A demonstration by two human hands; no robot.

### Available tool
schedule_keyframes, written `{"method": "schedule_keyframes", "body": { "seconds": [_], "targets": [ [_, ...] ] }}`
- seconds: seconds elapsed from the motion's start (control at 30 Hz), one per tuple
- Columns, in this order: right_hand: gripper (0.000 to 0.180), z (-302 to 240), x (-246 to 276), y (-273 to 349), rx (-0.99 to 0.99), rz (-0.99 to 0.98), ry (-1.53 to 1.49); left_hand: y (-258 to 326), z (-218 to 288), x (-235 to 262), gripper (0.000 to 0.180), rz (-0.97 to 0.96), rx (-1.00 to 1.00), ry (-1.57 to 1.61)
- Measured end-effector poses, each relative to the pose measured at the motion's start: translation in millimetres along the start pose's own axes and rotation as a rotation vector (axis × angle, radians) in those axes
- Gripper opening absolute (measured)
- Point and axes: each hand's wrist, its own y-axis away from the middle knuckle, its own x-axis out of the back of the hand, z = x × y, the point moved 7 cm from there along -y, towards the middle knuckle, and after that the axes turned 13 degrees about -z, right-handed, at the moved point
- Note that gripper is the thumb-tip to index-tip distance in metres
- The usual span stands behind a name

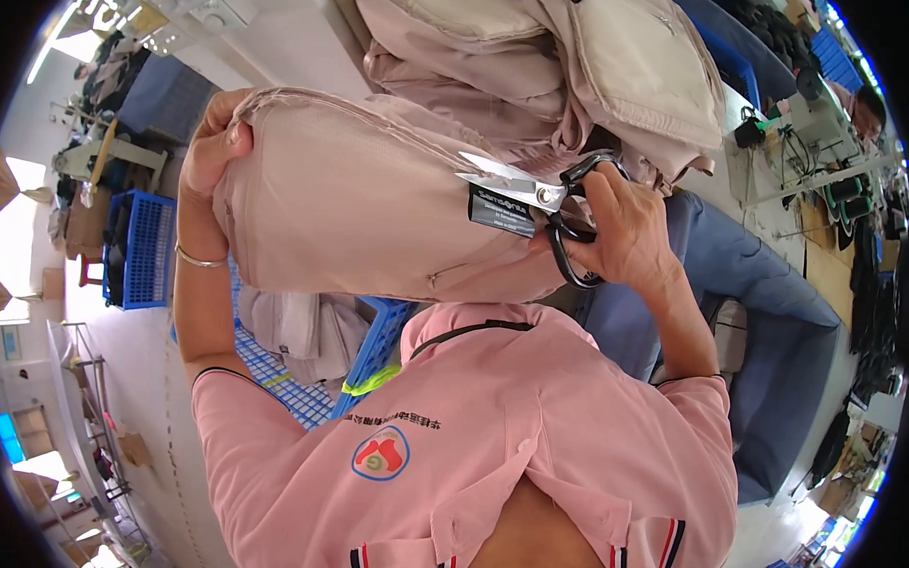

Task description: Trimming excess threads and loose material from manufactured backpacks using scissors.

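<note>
A beige-pink fabric bag [348, 190] is held up in front of my chest, its seam allowance running along the upper edge. My left hand [219, 146] grips the bag's left end, thumb on the near face and the other fingers behind the fabric. In my right hand [627, 225] are scissors [546, 194] with black handles. Their silver blades are apart and point left, across the right part of the bag near the seam. Just below the blades, a black label [501, 212] with pale print lies on the fabric.
Beyond the bag, more beige-pink bags [542, 67] are heaped on a pale table [293, 48]. Below my left arm, a blue basket [373, 331] holds folded fabric. A blue-grey cloth-lined bin [782, 366] stands at right. Farther left is another blue crate [140, 248]; a person [867, 113] sits far right.
</note>
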Motion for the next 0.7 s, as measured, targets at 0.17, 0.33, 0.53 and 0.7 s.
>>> {"method": "schedule_keyframes", "body": {
  "seconds": [0.17,0.33,0.53,0.7],
  "targets": [
    [0.05,-6,-32,-10,-0.05,-0.094,-0.033,14,-6,13,0.051,0.019,0.016,0.072],
    [0.035,0,-55,-31,-0.153,-0.013,-0.203,48,-18,27,0.045,0.094,0.127,0.088],
    [0.008,30,-111,-9,-0.401,0.088,-0.516,197,-72,86,0.03,0.656,0.258,-0.163],
    [0.032,11,-157,6,-0.383,-0.174,-0.54,340,-66,79,0.032,1.217,-0.017,-0.128]
  ]
}}
